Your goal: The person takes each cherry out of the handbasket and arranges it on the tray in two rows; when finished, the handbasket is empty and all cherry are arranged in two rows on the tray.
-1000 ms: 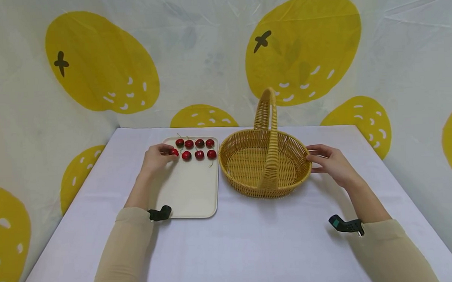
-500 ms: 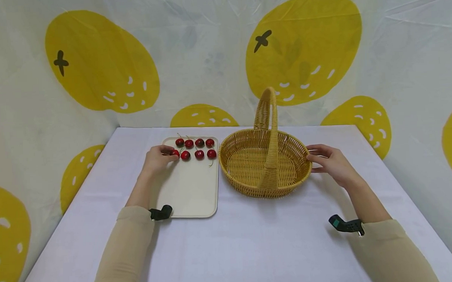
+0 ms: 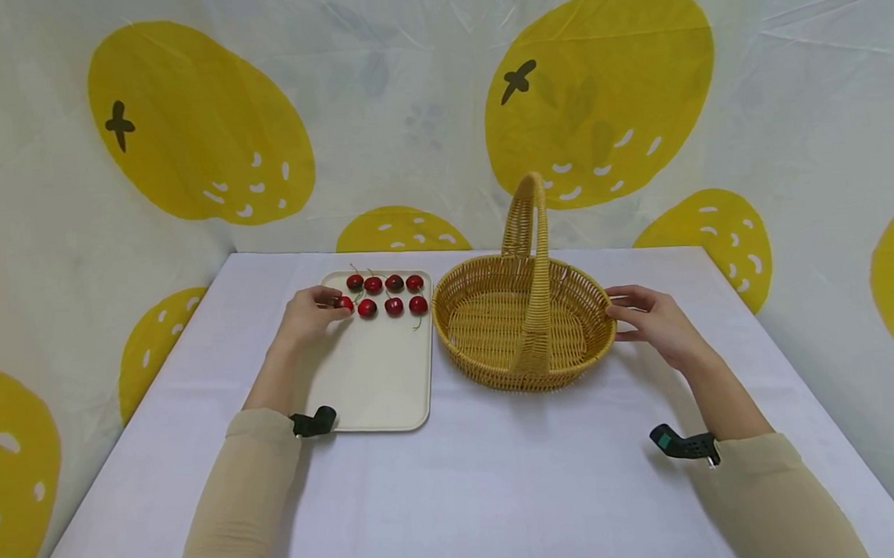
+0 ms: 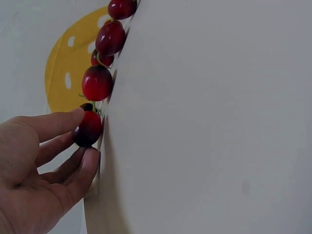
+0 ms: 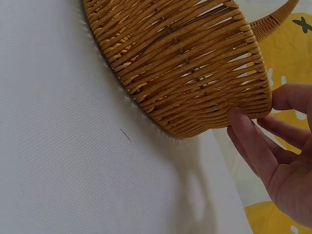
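Observation:
In the head view my left hand (image 3: 309,315) is at the far left corner of a cream tray (image 3: 365,388). It pinches a red cherry (image 4: 88,128) between its fingertips, low over the tray, as the left wrist view shows. Beside it lies another cherry (image 3: 367,308), with several more in two rows along the tray's far end, some with stems. My right hand (image 3: 659,321) holds the right rim of a woven basket (image 3: 487,374). In the right wrist view one fingertip (image 5: 239,117) lies against the basket's outer wall and another digit meets the rim.
The basket stands just right of the tray, its tall arched handle (image 3: 539,267) rising over the middle. Both rest on a white-covered table (image 3: 513,482). A white curtain printed with yellow fruit (image 3: 404,108) hangs behind and at the sides.
My left hand and its cherry shifted slightly right, then back left. The neighbouring cherry sits a touch further left than a second ago. My right hand and the basket have stayed put.

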A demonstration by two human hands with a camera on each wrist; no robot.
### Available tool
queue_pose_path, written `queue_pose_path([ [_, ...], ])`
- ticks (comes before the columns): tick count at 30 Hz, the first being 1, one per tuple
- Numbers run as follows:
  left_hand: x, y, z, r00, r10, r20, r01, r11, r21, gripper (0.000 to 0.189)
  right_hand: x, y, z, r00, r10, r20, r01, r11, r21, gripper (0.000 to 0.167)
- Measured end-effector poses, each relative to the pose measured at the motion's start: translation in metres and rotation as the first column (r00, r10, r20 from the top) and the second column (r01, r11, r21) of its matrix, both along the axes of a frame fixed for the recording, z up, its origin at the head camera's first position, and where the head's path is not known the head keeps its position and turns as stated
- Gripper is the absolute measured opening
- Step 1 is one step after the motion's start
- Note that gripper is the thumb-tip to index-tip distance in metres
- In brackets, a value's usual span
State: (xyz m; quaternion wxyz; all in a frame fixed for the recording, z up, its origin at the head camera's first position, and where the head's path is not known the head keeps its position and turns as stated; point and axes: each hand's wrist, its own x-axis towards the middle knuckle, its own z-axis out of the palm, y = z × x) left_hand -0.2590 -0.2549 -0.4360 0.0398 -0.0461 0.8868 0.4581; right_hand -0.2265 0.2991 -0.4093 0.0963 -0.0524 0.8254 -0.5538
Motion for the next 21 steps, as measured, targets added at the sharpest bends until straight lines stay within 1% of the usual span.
queue_pose_path([
  [17,-0.0001,-0.0031,0.0045,0.999,-0.016,0.037,0.016,1.000,-0.019,0.051,-0.0013,0.0002,0.0021,1.000,0.005,0.010,-0.005,1.000,0.024,0.056],
  [21,-0.0014,-0.0038,0.0047,0.999,-0.030,0.033,0.031,0.998,-0.045,0.049,-0.0011,0.0001,0.0017,1.000,0.006,0.010,-0.006,1.000,0.024,0.055],
])
